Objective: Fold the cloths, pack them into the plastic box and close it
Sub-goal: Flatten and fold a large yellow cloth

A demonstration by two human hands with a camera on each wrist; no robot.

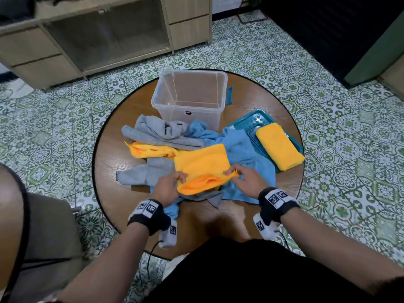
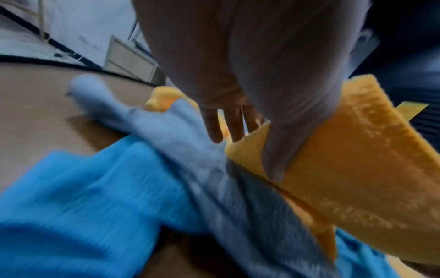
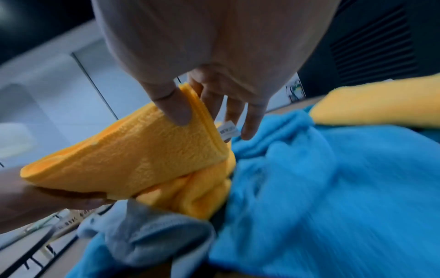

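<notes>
Both hands pinch one orange cloth (image 1: 202, 166) at its near edge: left hand (image 1: 168, 186) on the left corner, right hand (image 1: 246, 180) on the right. It lies over the grey and blue cloths (image 1: 247, 149) on the round surface (image 1: 113, 149). Plastic box (image 1: 190, 99) stands open behind; folded orange cloth (image 1: 279, 146) rests on the teal lid (image 1: 242, 123).

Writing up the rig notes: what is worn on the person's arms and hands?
Both forearms are bare, no sleeves or gloves. Each wrist carries a black band with white square tags printed in black patterns. A small white camera block hangs under each; a thin black cable trails from the left one.
</notes>
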